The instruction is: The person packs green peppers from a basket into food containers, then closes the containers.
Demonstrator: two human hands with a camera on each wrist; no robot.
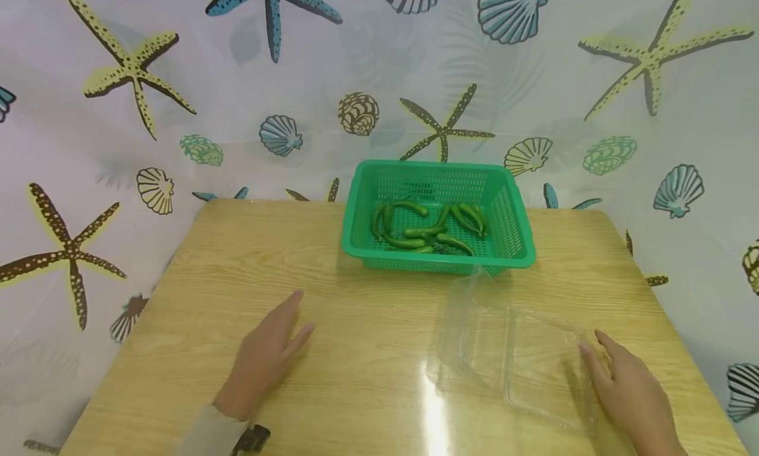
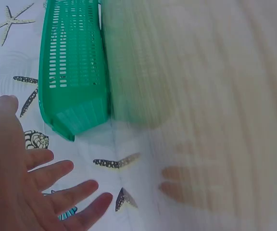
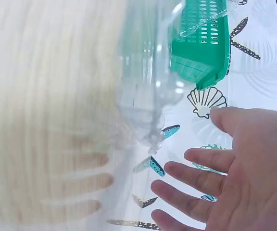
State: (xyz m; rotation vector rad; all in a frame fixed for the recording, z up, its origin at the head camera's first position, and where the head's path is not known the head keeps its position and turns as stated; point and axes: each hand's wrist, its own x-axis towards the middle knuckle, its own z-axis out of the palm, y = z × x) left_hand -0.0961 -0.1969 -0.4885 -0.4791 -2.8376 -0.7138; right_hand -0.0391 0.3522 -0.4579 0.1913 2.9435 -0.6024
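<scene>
A clear plastic clamshell box (image 1: 545, 367) lies unfolded on the table, its lid (image 1: 471, 331) tilted up on the left side. Close by the box's right edge is my right hand (image 1: 634, 390), fingers spread and nothing gripped; whether a fingertip touches the plastic I cannot tell. My left hand (image 1: 263, 350) hovers over the left part of the table, fingers extended and holding nothing. At the back stands a green perforated basket (image 1: 439, 263) with several green chili peppers (image 1: 423, 232) inside. In the left wrist view the left fingers (image 2: 61, 175) are spread apart.
The wood-grain table (image 1: 356, 377) is glossy and reflects light near the box. A white curtain (image 1: 320, 74) printed with starfish and shells hangs behind and along both sides of the table. A dark band (image 1: 252, 438) sits at the left wrist.
</scene>
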